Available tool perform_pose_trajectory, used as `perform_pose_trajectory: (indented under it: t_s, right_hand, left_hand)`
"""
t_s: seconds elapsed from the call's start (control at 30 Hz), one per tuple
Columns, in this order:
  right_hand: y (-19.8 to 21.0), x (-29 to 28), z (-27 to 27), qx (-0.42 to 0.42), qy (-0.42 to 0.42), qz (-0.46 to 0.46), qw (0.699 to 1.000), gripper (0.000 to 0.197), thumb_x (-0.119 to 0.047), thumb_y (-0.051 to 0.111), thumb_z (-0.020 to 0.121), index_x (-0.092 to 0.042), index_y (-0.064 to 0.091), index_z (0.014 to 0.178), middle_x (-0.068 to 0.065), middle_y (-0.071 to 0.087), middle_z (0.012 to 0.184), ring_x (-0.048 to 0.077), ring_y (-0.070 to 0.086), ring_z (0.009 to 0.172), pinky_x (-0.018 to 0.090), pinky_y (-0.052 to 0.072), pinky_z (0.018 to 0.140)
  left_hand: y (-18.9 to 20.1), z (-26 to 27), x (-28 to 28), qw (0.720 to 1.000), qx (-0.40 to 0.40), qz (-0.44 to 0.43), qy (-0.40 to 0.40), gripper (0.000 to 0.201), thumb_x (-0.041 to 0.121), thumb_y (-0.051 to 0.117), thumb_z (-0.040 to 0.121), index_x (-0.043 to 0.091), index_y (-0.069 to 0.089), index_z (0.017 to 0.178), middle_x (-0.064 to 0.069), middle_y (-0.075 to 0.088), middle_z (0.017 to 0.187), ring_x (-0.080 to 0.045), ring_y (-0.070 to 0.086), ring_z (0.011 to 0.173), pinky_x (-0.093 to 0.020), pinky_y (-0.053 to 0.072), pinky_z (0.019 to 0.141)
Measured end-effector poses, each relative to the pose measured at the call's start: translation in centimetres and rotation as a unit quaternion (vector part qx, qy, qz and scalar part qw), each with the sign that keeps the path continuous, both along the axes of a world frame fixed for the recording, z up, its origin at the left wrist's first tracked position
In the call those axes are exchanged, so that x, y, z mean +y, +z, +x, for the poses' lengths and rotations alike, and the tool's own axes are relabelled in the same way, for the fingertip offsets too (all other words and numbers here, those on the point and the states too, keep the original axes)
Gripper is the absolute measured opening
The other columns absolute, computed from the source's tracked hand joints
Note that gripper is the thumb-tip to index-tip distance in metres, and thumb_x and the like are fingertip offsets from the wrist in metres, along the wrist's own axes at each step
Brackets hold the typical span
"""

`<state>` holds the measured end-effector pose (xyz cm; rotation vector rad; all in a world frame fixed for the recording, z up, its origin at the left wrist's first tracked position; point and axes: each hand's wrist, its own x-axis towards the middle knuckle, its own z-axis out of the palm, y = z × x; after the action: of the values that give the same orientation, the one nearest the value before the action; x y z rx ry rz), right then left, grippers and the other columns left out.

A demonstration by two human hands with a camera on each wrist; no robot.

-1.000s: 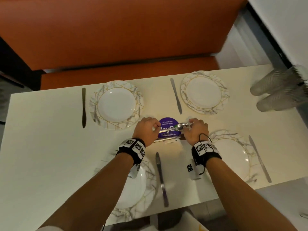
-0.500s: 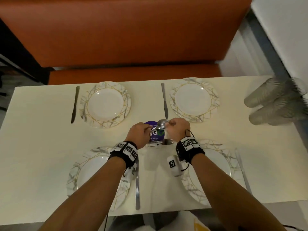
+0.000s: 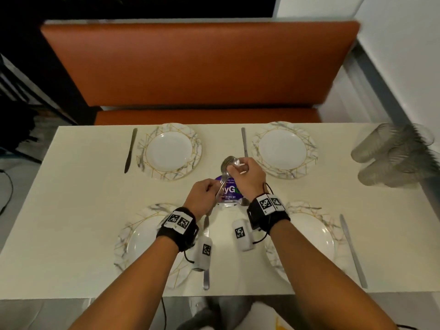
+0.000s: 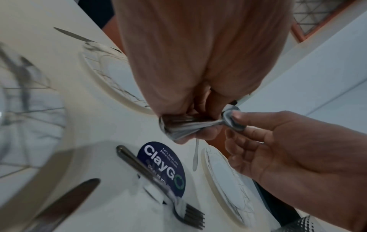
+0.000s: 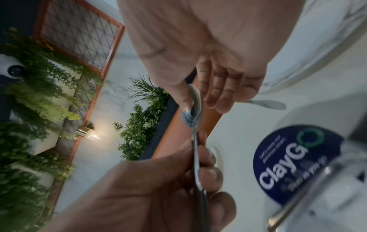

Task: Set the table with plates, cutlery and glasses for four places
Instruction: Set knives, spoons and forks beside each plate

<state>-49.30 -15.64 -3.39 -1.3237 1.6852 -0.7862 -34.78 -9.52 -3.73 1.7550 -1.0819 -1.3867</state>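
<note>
Stacked glasses (image 3: 395, 156) motion-blurred, count unclear; near plates (image 3: 147, 244) partly hidden under forearms.

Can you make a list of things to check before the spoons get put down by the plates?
1. Left hand grips the spoon handles: ok.
2. Right hand pinches a spoon bowl: ok.
3. One spoon pulled free of the bunch: not ok.
4. Number of spoons is four: cannot tell.
5. Four plates laid: ok.
6. Knife beside each plate: ok.
</note>
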Motion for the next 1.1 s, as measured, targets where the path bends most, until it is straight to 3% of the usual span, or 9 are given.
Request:
perform_pose_trajectory:
  t_s: [0.1,0.17,0.33,0.4,0.6,0.73,0.83,0.97,1.1]
  right_hand:
    - [-1.0,2.7,1.6,-0.014,-0.006,0.022,1.000,0.020,-0.031,0.076,0.083,-0.023,0.067,0.099,-0.008,0.072,0.081,0.011,0.071,0.071,0.029,0.060,0.068]
    - [-1.3,4.7,2.6,-0.033,-0.016,0.020,0.999,0.016,-0.025,0.077,0.084,-0.021,0.066,0.095,-0.004,0.073,0.082,0.011,0.072,0.066,0.023,0.059,0.059]
    - [-1.6,8.8,3.7,-0.094,-0.033,0.020,0.995,0.011,-0.010,0.072,0.090,-0.012,0.063,0.097,0.014,0.075,0.081,0.028,0.074,0.063,0.039,0.063,0.059]
    - [-2.4,10.2,3.3,-0.091,-0.032,0.035,0.995,0.012,-0.009,0.071,0.091,-0.003,0.064,0.100,0.015,0.074,0.079,0.025,0.072,0.060,0.038,0.062,0.057]
    - [-5.0,14.1,1.8,0.002,-0.010,0.088,0.996,0.010,-0.009,0.075,0.088,-0.009,0.068,0.095,0.013,0.074,0.080,0.013,0.067,0.054,0.021,0.056,0.050]
    - [-7.4,15.3,1.6,0.098,0.060,0.103,0.988,0.009,-0.013,0.076,0.087,-0.013,0.067,0.086,0.004,0.067,0.076,0.018,0.065,0.065,0.029,0.059,0.064]
    - [-8.4,15.5,1.8,0.130,0.089,0.090,0.983,0.009,-0.013,0.076,0.086,-0.015,0.071,0.093,-0.005,0.062,0.075,0.012,0.058,0.070,0.023,0.051,0.068]
    - [-9.2,15.4,1.9,0.175,0.108,0.080,0.975,0.017,-0.015,0.076,0.087,-0.014,0.073,0.104,0.004,0.068,0.094,0.019,0.062,0.086,0.029,0.052,0.082]
    - [-9.6,15.3,1.8,0.160,0.087,0.089,0.979,0.030,-0.014,0.077,0.085,-0.015,0.067,0.113,0.004,0.067,0.091,0.020,0.064,0.084,0.032,0.055,0.082]
  left_hand:
    - [-0.4,1.1,2.7,1.000,0.018,0.002,0.019,0.025,0.019,0.049,0.107,0.007,0.068,0.095,0.001,0.062,0.063,-0.010,0.047,0.048,-0.022,0.038,0.044]
    - [-0.6,1.8,4.7,1.000,0.013,0.007,0.027,0.026,0.021,0.050,0.107,0.005,0.068,0.096,-0.002,0.064,0.067,-0.013,0.046,0.047,-0.025,0.038,0.043]
    - [-1.8,4.0,8.7,0.998,0.021,0.008,0.063,0.023,0.022,0.049,0.107,0.008,0.066,0.100,-0.003,0.061,0.068,-0.015,0.048,0.048,-0.026,0.038,0.041]
    - [-2.5,5.2,9.8,0.997,0.010,0.013,0.073,0.022,0.021,0.048,0.107,0.009,0.066,0.101,-0.003,0.060,0.073,-0.012,0.047,0.050,-0.025,0.037,0.040]
    - [-3.8,7.7,12.3,0.996,-0.021,0.019,0.089,0.026,0.021,0.044,0.108,0.009,0.065,0.098,-0.007,0.063,0.081,-0.015,0.046,0.053,-0.026,0.037,0.039]
    - [-4.3,8.7,13.3,0.995,-0.024,0.028,0.095,0.026,0.023,0.045,0.107,0.011,0.066,0.101,-0.008,0.064,0.081,-0.017,0.048,0.055,-0.027,0.038,0.040]
    - [-4.6,9.1,13.8,0.995,-0.028,0.029,0.094,0.025,0.024,0.045,0.107,0.011,0.067,0.102,-0.009,0.065,0.082,-0.017,0.049,0.056,-0.028,0.038,0.041]
    - [-4.6,9.3,14.5,0.994,-0.025,0.026,0.099,0.025,0.023,0.045,0.107,0.010,0.067,0.103,-0.008,0.065,0.082,-0.016,0.048,0.055,-0.027,0.037,0.041]
    - [-4.5,9.7,14.7,0.994,-0.025,0.030,0.103,0.025,0.023,0.045,0.107,0.011,0.066,0.103,-0.009,0.065,0.082,-0.016,0.049,0.056,-0.028,0.038,0.041]
